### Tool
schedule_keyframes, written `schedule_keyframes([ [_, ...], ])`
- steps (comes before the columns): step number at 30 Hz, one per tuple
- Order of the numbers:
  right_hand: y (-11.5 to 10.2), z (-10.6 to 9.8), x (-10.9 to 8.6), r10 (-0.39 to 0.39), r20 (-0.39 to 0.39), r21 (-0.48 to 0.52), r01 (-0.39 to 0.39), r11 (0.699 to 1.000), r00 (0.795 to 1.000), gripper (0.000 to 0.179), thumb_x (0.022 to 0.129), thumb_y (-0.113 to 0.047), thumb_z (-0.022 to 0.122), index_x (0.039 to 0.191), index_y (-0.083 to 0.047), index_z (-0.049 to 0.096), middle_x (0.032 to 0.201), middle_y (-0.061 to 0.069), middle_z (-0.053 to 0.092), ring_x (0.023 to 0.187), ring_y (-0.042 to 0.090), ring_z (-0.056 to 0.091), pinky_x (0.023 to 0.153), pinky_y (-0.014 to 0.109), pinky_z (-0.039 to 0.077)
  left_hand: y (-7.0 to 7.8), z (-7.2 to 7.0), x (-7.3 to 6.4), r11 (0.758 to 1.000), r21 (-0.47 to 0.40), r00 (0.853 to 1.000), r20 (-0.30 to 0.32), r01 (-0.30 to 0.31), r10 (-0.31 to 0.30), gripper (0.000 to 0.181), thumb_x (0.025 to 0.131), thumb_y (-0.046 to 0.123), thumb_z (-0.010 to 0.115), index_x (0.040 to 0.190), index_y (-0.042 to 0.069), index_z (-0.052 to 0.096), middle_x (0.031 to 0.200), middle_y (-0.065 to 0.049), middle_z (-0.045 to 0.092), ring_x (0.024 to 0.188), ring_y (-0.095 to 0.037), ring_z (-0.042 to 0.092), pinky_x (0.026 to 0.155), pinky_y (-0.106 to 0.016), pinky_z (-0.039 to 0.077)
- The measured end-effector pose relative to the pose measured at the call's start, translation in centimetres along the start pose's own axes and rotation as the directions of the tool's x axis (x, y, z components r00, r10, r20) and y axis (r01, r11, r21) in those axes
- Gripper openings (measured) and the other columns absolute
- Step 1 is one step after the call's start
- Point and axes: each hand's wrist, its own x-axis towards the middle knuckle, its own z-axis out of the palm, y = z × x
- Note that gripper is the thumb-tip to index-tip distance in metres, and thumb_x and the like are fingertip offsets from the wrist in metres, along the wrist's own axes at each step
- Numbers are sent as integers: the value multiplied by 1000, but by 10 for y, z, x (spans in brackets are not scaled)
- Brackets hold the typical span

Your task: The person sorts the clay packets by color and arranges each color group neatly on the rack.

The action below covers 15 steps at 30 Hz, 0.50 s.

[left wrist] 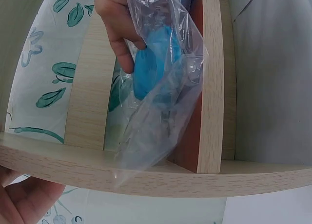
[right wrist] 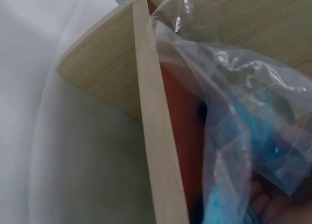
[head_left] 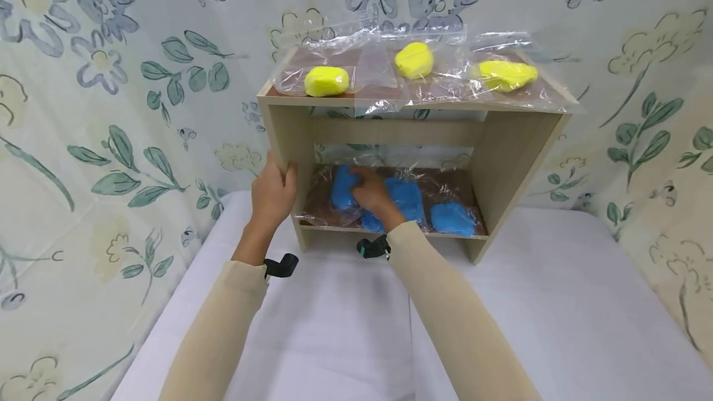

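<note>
A small wooden shelf unit (head_left: 523,159) stands on the white-covered table. My left hand (head_left: 273,194) grips the front edge of its left side panel (head_left: 289,135); that hand also shows at the lower left of the left wrist view. Inside, my right hand (head_left: 373,194) holds a blue clay-like lump (head_left: 343,187) in a clear plastic bag, at the left of the lower shelf. In the left wrist view its fingers lie along the bagged lump (left wrist: 156,63). Wrinkled plastic (right wrist: 224,112) partly hides the right fingers in the right wrist view.
More bagged blue lumps, one in the middle (head_left: 405,198) and one at the right (head_left: 452,219), lie on the lower shelf. Three bagged yellow lumps, left (head_left: 327,81), middle (head_left: 414,60) and right (head_left: 505,75), sit on top. A floral curtain (head_left: 139,141) hangs behind.
</note>
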Motion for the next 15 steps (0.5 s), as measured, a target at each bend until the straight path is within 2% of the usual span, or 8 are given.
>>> schedule_keyframes([
  [4,-1,4,2,-28,2,-37,28,999,1000,55,88,3,48,140,-12,54,150,12,47,72,16,47,66,28,40,0,-1,-2,1000,3,1000,-1,3,-3,44,103,35,42,135,5,45,122,-25,67,100,-45,69,79,-57,56],
  [6,-1,4,3,-29,16,-37,29,999,999,54,88,3,48,140,-11,54,150,13,46,75,19,50,67,28,41,0,0,-2,1000,7,1000,-4,-1,1,44,103,35,42,133,3,45,121,-25,68,101,-46,69,80,-58,56],
  [10,2,2,8,-47,46,-36,48,998,998,53,87,3,51,138,-8,55,149,15,47,93,23,53,73,28,42,3,2,-2,1000,10,1000,-19,-21,21,44,102,33,43,132,1,46,117,-26,69,98,-47,69,78,-59,54],
  [15,-2,0,13,-57,82,-41,61,997,995,54,86,2,53,139,-8,54,143,15,51,89,24,52,70,28,42,5,3,3,998,21,997,-46,-54,55,47,101,33,42,134,0,46,115,-26,69,93,-45,69,74,-58,53],
])
